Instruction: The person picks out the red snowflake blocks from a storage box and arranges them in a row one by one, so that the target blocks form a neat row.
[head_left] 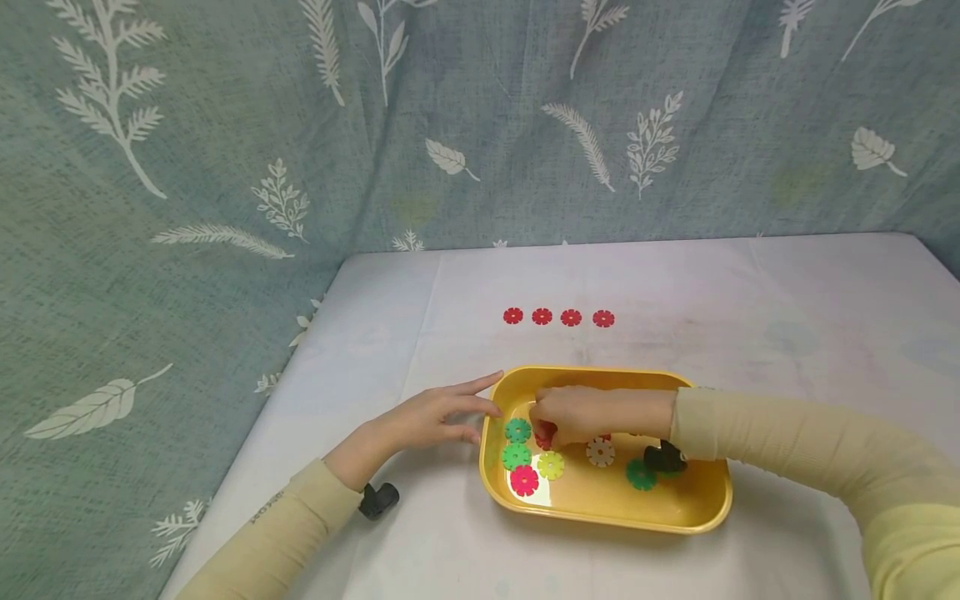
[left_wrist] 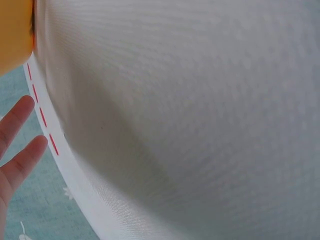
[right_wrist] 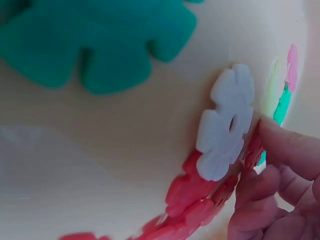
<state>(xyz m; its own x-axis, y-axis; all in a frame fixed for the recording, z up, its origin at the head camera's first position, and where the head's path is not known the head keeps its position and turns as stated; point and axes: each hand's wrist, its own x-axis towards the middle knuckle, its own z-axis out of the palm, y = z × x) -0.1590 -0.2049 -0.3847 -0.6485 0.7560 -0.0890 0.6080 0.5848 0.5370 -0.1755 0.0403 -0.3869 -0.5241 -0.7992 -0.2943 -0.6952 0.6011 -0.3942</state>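
Note:
A yellow tray point(head_left: 585, 496) stands on the white cloth and holds several notched, flower-shaped plastic discs. My right hand point(head_left: 573, 414) reaches into its left half, thumb and forefinger pinching a red disc point(right_wrist: 254, 147). Near that hand lie a white disc point(head_left: 600, 452), a yellow disc point(head_left: 551, 465) and a pink-red disc point(head_left: 524, 480). Green discs point(head_left: 516, 456) rest along the left wall. More red discs point(right_wrist: 190, 187) lie partly under the white one. At the tray's left rim, my left hand point(head_left: 431, 418) holds nothing, its fingers spread; whether they touch the rim I cannot tell.
Several red discs point(head_left: 571, 317) form a row on the cloth behind the tray. A dark green disc point(head_left: 641, 474) is in the tray's right half, below the right wrist's black camera point(head_left: 664, 457). A patterned grey-green curtain point(head_left: 480, 125) borders the table at the back and left.

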